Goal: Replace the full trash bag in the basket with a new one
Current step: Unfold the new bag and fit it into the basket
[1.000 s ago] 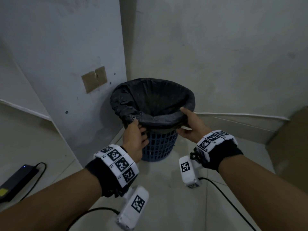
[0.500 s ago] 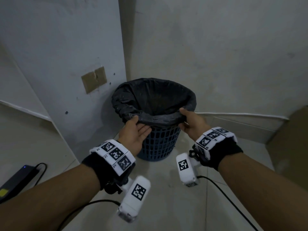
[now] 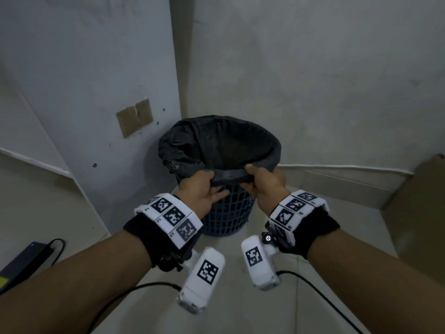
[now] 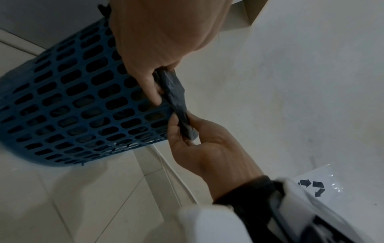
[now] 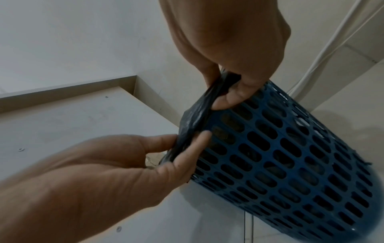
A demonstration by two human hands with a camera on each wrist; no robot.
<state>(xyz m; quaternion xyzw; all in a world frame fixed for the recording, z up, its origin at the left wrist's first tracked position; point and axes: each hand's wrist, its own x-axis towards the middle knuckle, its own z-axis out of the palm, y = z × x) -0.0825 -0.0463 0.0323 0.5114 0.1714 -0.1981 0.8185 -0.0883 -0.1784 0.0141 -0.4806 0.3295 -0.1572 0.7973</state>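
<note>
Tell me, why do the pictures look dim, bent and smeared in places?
Head view: dim, even light, wall edges bowed by the wide lens, left wrist camera smeared. Left wrist view: right hand fairly sharp, white cuff blurred. Right wrist view: left hand soft; blue basket stretched.

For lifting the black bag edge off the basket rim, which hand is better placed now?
Neither clearly, though the right hand looks slightly better: both pinch the trash bag at the near rim of the blue basket, but the left hand keeps several fingers straight.

No words can be read; only a three-arrow recycling sign (image 4: 311, 187) on white packaging.
</note>
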